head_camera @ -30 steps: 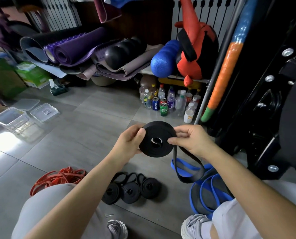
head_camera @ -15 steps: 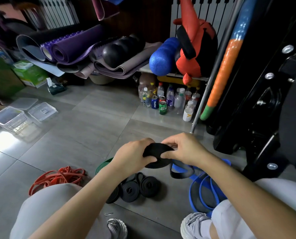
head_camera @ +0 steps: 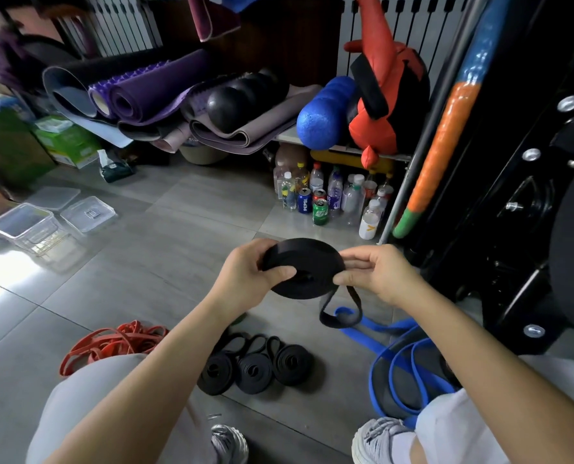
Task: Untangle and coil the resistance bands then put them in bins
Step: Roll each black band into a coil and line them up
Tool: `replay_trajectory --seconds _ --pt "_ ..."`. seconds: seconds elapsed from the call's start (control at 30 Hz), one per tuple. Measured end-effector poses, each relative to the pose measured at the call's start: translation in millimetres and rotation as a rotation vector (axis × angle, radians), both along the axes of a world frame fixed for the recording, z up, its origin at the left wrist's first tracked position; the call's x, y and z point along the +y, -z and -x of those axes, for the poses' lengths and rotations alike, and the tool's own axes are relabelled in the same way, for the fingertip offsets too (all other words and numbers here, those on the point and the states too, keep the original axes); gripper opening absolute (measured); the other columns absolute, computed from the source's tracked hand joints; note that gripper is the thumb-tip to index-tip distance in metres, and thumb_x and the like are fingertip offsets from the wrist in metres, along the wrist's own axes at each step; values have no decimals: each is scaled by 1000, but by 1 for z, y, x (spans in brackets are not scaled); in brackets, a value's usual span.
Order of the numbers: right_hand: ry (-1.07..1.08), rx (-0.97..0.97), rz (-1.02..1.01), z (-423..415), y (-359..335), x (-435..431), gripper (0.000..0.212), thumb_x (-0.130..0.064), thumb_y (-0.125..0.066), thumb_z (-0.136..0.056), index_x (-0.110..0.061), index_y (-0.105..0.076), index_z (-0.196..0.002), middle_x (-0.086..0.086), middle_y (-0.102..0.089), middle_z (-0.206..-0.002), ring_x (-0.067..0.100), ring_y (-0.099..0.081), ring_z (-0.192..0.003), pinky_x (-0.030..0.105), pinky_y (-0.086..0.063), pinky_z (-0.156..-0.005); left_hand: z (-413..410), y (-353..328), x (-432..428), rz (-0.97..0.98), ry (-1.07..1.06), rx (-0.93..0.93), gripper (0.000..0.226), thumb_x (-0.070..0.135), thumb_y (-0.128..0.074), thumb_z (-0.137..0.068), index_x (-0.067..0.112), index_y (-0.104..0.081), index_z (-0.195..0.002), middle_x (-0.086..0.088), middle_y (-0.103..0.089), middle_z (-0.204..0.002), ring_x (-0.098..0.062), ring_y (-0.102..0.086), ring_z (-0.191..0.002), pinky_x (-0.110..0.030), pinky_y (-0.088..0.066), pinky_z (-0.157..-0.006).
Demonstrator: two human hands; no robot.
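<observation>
Compared with half a second ago, more of the black band coil [head_camera: 304, 267] shows between the hands, with its flat face tipped towards the camera. It is a wide, tightly wound disc held in the air above the grey tiled floor [head_camera: 165, 262], near the middle of the view. At the coil's 9 o'clock edge the left hand [head_camera: 248, 277] grips it, thumb across the near face and fingers curled behind. At its 3 o'clock edge the right hand [head_camera: 376, 272] pinches the outer wrap between thumb and fingers. A short loose tail [head_camera: 340, 311] of the same band hangs in a loop from the coil at about 5 o'clock. On the floor at 6 o'clock, three smaller coiled black bands [head_camera: 255, 368] lie side by side, touching. A tangle of red bands [head_camera: 111, 343] lies at 8 o'clock, partly hidden by a knee in grey cloth. A loose heap of blue bands [head_camera: 402, 363] lies at 4 o'clock. Clear plastic bins [head_camera: 24, 226] sit well apart at 9 o'clock, with a clear lid [head_camera: 89, 212] just beside them. Bottles and cans [head_camera: 329, 199] stand at 12 o'clock, under a shelf of rolled mats [head_camera: 151, 92].
</observation>
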State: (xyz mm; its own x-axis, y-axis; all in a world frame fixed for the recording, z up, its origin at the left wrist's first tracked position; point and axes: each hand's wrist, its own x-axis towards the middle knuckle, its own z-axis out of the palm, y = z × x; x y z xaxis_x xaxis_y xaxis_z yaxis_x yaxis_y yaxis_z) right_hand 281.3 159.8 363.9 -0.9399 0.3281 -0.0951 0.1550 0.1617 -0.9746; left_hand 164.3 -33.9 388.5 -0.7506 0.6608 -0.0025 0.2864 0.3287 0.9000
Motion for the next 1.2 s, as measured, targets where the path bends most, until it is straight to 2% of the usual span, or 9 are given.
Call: replay_trajectory --seconds 0.07,0.2,0.37,0.47,0.53,0.67,0.8,0.93,1.2 --pt "12 14 11 -1 -2 1 38 1 -77 -68 -32 -71 -87 -7 -75 -87 8 -70 -89 21 -54 -82 -3 0 -1 -53 -4 -81 23 7 -71 -81 28 -62 -88 -4 -69 -87 -24 -67 -84 -39 -57 -75" --pt "10 48 30 -1 -6 1 38 6 -75 -70 -27 -69 -88 -10 -74 -81 5 -70 -84 17 -54 -75 -4 0 -4 -205 -10 -279 22 2 -67 -83 21 -63 -93 6 -72 -81 -13 -69 -76 -25 -56 -62" --pt "8 85 78 2 -1 -6 35 7 -72 -73 -21 -66 -93 -8 -75 -81 7 -71 -82 19 -55 -76 -3 4 -7 -335 -45 -510 32 13 -68 -77 13 -61 -109 -8 -70 -103 -28 -66 -96 -47 -55 -83" --pt "31 116 85 3 1 -7 34 6 -72 -74 -22 -67 -92 -6 -75 -82 9 -71 -82 17 -53 -71 -2 7 -5 -350 -7 -582 33 11 -65 -82 11 -57 -114 -10 -68 -111 -27 -66 -101 -45 -55 -85" --pt "41 114 44 4 1 -4 36 5 -74 -73 -25 -69 -90 -5 -75 -83 11 -72 -82 17 -53 -71 -2 8 -2 -216 13 -447 27 12 -65 -86 18 -55 -110 -4 -67 -108 -23 -65 -100 -36 -57 -83" --pt "16 43 -150 2 1 -3 39 -2 -80 -69 -37 -70 -82 -12 -74 -82 6 -71 -81 16 -54 -72 -5 14 2 181 33 293 64 27 -76 -76 24 -42 -130 13 -51 -116 -9 -47 -111 -28 -42 -93" --pt "-63 -103 -378 0 6 -15 23 -11 -81 -69 -24 -72 -85 -3 -74 -83 14 -70 -83 37 -55 -84 -13 22 6 377 244 761 60 37 -69 -79 29 -43 -132 6 -55 -125 -19 -51 -114 -34 -44 -90" --pt "-127 -195 -478 0 6 -27 30 -17 -80 -70 -27 -72 -97 -9 -74 -89 4 -67 -84 30 -54 -85 -11 25 7 539 296 643 38 39 -64 -83 33 -48 -117 11 -63 -106 -19 -59 -94 -26 -38 -69" --pt "-23 -89 -154 -2 1 -12 37 -4 -80 -69 -39 -71 -76 -9 -75 -84 7 -71 -84 34 -55 -85 1 14 4 291 95 357 31 30 -73 -76 33 -57 -102 12 -64 -87 -12 -60 -83 -31 -50 -73"
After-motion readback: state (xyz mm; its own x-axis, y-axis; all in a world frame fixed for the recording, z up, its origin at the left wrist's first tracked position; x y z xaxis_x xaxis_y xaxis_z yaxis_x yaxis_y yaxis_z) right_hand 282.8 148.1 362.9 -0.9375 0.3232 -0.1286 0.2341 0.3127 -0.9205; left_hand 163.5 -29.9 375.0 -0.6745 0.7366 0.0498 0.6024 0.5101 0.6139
